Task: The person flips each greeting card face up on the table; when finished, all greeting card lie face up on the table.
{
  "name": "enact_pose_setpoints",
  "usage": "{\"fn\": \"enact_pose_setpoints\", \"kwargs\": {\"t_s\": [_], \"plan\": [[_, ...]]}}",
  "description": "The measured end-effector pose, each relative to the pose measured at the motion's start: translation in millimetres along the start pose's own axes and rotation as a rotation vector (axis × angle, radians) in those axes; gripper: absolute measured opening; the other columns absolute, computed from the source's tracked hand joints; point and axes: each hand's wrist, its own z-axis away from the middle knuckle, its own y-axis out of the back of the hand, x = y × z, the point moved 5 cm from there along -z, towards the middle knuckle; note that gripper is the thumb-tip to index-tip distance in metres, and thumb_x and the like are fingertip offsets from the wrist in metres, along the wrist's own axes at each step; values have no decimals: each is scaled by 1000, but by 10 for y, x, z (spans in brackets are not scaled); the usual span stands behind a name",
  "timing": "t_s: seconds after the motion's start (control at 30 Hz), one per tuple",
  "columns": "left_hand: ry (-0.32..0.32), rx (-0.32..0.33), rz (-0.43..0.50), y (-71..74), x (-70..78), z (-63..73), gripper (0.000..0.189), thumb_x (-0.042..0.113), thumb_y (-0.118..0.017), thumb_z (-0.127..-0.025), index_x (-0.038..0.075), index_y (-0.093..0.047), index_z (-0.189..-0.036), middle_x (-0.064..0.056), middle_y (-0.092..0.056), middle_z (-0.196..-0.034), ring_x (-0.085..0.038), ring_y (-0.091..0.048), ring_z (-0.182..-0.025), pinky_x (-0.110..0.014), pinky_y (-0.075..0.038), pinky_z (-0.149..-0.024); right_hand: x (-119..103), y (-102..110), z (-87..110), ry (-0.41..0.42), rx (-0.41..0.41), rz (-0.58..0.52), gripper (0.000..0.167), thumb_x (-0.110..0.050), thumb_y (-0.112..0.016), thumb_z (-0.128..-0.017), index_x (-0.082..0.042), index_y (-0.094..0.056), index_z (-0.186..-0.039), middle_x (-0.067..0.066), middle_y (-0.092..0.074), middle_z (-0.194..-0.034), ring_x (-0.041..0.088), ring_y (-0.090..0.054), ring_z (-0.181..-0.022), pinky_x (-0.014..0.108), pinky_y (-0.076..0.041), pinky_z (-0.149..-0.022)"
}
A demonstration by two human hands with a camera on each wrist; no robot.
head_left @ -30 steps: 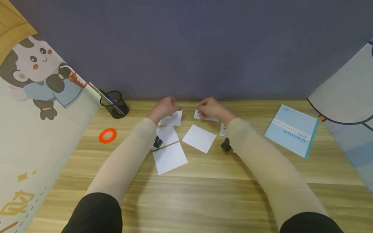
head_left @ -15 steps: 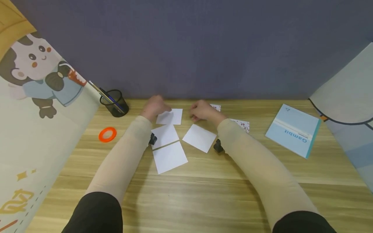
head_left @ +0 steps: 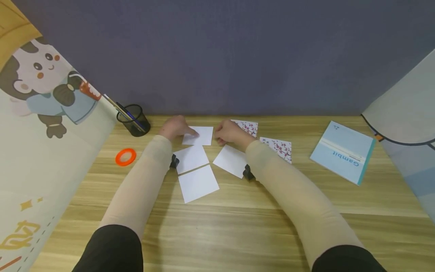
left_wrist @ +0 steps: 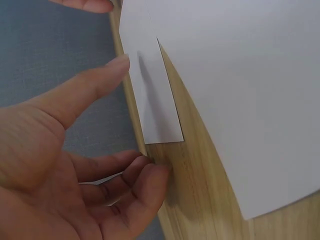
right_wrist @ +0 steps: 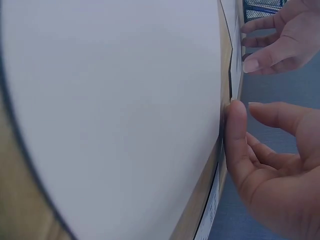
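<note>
My left hand (head_left: 175, 127) is over the left part of a white card (head_left: 203, 135) at the back of the table. In the left wrist view, its thumb (left_wrist: 95, 82) reaches toward the card and the other fingers (left_wrist: 150, 182) bend loosely with nothing between them. My right hand (head_left: 228, 132) is just right of that card. In the right wrist view, its index finger (right_wrist: 236, 120) is by a card edge, apart from the thumb (right_wrist: 272, 114). Beside it lies a flower-printed card (head_left: 247, 127), partly hidden by the hand. Another flower-printed card (head_left: 279, 148) lies near my right forearm.
Nearer me lie three blank cards: one card (head_left: 229, 160) by my right wrist, an upper-left card (head_left: 192, 158), and a lower-left card (head_left: 198, 184). An orange tape ring (head_left: 125, 157) and a mesh pen cup (head_left: 137, 126) stand left. A blue booklet (head_left: 342, 153) lies right.
My right hand has moved left off a back card, so two flower-printed cards show more fully. My left hand has shifted slightly left, uncovering more of the white card.
</note>
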Motion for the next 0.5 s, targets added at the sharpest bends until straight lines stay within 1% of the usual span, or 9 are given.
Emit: {"fn": "enact_pose_setpoints", "kwargs": {"t_s": [0.07,0.17,0.3,0.4,0.47,0.5], "plan": [[12,-18,-1,1,-3,3,81,55,-84,-86,-2,-60,-139,-20,-62,-147,-34,-61,-126,-50,-51,-116,-2,-9,-11,3,11,-2,38,-5,-67,-99,10,-61,-134,14,-70,-101,15,-69,-75,27,-67,-76],[33,-38,5,-8,-13,-5,80,54,-85,-85,-1,-60,-138,-17,-63,-142,-31,-61,-120,-49,-53,-113,-1,-18,-26,4,23,-2,42,-6,-69,-98,10,-59,-135,15,-71,-100,15,-69,-72,26,-67,-75],[54,-51,14,-26,-24,-29,75,52,-87,-84,1,-63,-133,-13,-63,-130,-28,-58,-110,-46,-56,-105,-5,-30,-33,-5,32,-12,50,-6,-73,-97,12,-55,-140,17,-71,-100,14,-70,-71,27,-67,-74],[53,-48,12,-35,-24,-46,75,51,-89,-83,0,-63,-132,-12,-62,-125,-27,-57,-105,-43,-56,-100,-15,-32,-32,-9,47,2,54,-7,-76,-95,12,-55,-141,16,-73,-97,14,-71,-70,27,-67,-73],[53,-46,14,-36,-23,-49,74,50,-89,-83,0,-63,-131,-12,-62,-122,-27,-57,-103,-41,-56,-95,-28,-36,-32,-4,55,19,50,-8,-77,-94,11,-58,-136,14,-73,-94,15,-71,-70,27,-67,-73],[54,-45,14,-36,-22,-48,73,49,-89,-82,1,-63,-130,-11,-62,-120,-27,-57,-102,-40,-56,-93,-37,-39,-32,3,60,30,45,-8,-77,-93,11,-62,-132,12,-73,-91,15,-71,-70,27,-67,-73]]}}
